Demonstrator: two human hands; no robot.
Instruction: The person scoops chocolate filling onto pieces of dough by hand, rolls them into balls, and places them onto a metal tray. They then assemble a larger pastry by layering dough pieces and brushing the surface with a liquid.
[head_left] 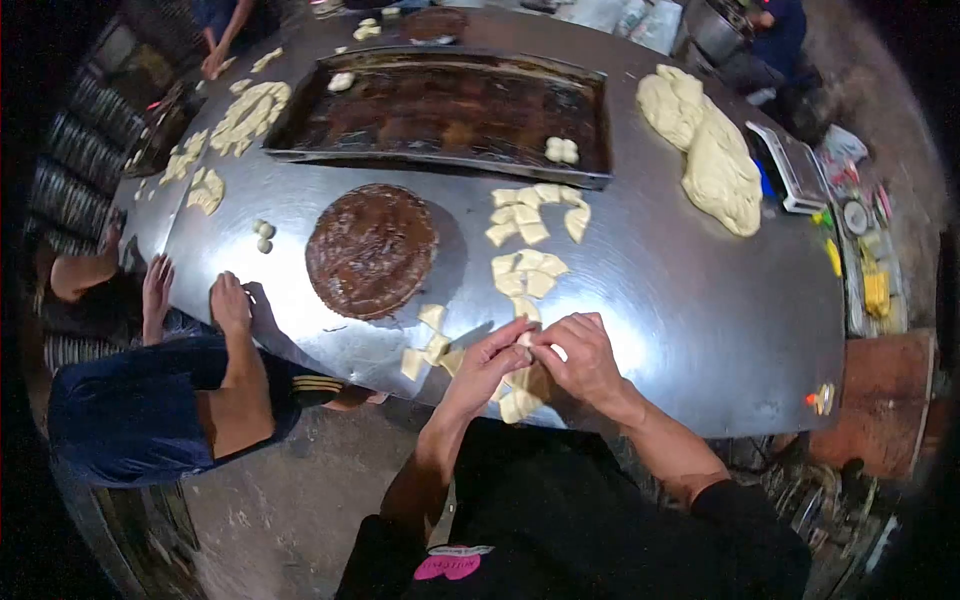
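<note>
Both my hands meet over the near edge of the metal table. My left hand [490,362] and my right hand [580,352] are closed together on a small piece of dough [526,340], which their fingers partly hide. Cut dough pieces [520,400] lie just under my hands, and more dough pieces [432,318] are scattered to the left. Beyond my fingers, a line of flat dough pieces [530,215] runs up the table. A round, dark brown, glossy slab [372,250] sits to the left of them.
A large oiled tray [440,100] holds a few dough balls [562,150]. A big dough mass [705,150] lies at right, near a scale [788,168]. At left, a co-worker's hands [230,300] rest near the table edge by small dough balls [263,235].
</note>
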